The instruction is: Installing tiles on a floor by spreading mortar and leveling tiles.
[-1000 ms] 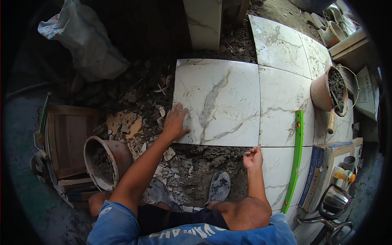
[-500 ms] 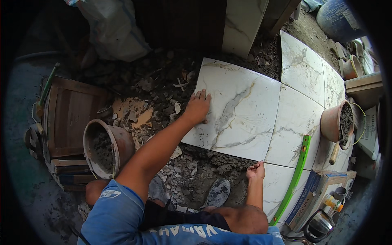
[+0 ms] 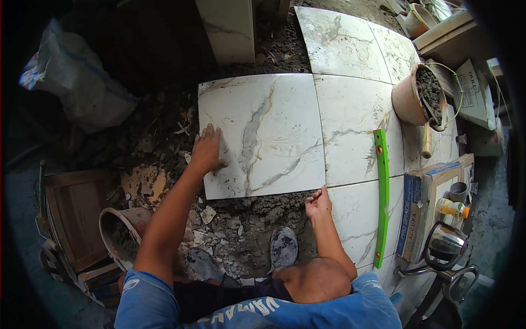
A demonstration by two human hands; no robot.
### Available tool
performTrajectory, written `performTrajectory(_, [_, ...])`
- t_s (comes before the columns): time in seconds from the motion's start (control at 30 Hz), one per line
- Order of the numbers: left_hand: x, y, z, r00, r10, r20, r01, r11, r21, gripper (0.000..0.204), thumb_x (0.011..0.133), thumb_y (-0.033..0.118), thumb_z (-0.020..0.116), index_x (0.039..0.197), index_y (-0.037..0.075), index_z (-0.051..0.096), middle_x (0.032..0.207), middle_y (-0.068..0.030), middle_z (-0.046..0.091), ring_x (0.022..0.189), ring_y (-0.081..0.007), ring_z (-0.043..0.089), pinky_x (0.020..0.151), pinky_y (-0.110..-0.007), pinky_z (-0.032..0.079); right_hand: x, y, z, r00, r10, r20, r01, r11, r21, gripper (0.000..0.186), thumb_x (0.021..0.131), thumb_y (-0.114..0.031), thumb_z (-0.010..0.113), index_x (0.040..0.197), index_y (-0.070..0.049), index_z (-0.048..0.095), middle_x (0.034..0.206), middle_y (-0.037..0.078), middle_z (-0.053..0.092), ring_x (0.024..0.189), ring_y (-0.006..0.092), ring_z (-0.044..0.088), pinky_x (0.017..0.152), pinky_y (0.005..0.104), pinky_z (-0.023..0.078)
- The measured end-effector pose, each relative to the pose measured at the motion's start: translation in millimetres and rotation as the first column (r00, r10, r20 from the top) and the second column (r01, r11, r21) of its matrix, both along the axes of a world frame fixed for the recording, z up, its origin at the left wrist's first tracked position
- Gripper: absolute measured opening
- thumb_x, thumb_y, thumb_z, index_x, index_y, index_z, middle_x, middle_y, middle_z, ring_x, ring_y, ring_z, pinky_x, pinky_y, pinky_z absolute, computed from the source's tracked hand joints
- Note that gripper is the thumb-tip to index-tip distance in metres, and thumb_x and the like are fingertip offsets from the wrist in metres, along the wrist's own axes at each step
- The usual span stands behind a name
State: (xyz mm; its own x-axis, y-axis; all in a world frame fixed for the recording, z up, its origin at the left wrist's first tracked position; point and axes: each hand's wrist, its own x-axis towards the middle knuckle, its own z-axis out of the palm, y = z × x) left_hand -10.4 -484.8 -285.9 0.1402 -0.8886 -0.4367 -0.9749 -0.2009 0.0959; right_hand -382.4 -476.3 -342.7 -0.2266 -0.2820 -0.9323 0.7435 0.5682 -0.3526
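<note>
A large marbled white tile (image 3: pixel 274 131) lies over dark mortar and rubble, beside a row of similar tiles. My left hand (image 3: pixel 207 151) rests on its left edge with fingers apart. My right hand (image 3: pixel 319 200), fingers curled, grips at the tile's front right corner. A long green level (image 3: pixel 382 197) lies on the tiles to my right. Wet grey mortar (image 3: pixel 290 219) shows under the tile's front edge, near my feet.
A mortar bucket (image 3: pixel 405 101) with a wooden-handled tool stands on the right tiles; another bucket (image 3: pixel 139 219) is left of my leg. A white sack (image 3: pixel 87 88), wooden panel (image 3: pixel 71 219), boxes (image 3: pixel 416 214), bottle (image 3: pixel 449 207) and metal-handled appliance (image 3: pixel 444 244) surround me.
The view has swung one way and back, shifting everything in the picture. My left hand is slightly farther up the tile's left edge; my right hand stays at the front right corner.
</note>
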Motion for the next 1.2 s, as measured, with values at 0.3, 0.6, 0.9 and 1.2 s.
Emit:
performTrajectory(0.3, [-12.2,22.2,2.8,0.998,-0.065,-0.026,0.063,0.996,-0.059,0.096,0.069,0.031,0.084,0.148,0.008,0.034,0.155,-0.0225,0.028,0.142,-0.0383,0.031,0.117,-0.049,0.026,2.5,-0.6,4.2,0.999,0.039,0.011,-0.039,0.999,0.013,0.033,0.099,-0.036,0.057,0.073,-0.017,0.052,0.06,-0.007,0.048,0.055,0.0068,0.047,0.052,0.0246,0.039])
performTrajectory(0.6, [-32.9,68.1,0.6,0.991,-0.095,-0.095,0.088,0.993,-0.074,0.085,0.074,0.031,0.08,0.146,0.011,0.04,0.156,-0.0198,0.026,0.143,-0.0384,0.029,0.116,-0.049,0.025,-12.4,10.5,20.6,0.975,0.22,-0.024,-0.221,0.97,-0.1,0.019,0.095,-0.032,0.065,0.087,-0.016,0.058,0.072,-0.005,0.054,0.063,0.0089,0.051,0.054,0.0257,0.042])
performTrajectory(0.9, [53.1,150.2,88.3,0.956,-0.216,-0.199,0.231,0.971,0.059,0.032,0.085,0.034,0.066,0.09,0.003,0.07,0.087,-0.0142,0.067,0.094,-0.0333,0.064,0.096,-0.047,0.041,-54.6,6.7,41.8,0.569,0.534,-0.626,-0.752,0.646,-0.133,0.047,0.093,-0.048,0.061,0.123,-0.013,0.051,0.101,0.001,0.051,0.081,0.0132,0.045,0.073,0.0287,0.038])
performTrajectory(1.2, [248.3,356.6,219.2,0.794,0.58,0.183,-0.284,0.62,-0.731,0.026,0.08,0.011,0.066,0.105,0.005,0.068,0.101,-0.016,0.068,0.099,-0.0336,0.063,0.089,-0.044,0.049,-4.8,-68.8,66.5,0.203,0.575,-0.793,-0.974,0.204,-0.102,0.046,0.097,-0.046,0.056,0.128,-0.012,0.053,0.107,0.001,0.054,0.085,0.0125,0.049,0.076,0.0291,0.042])
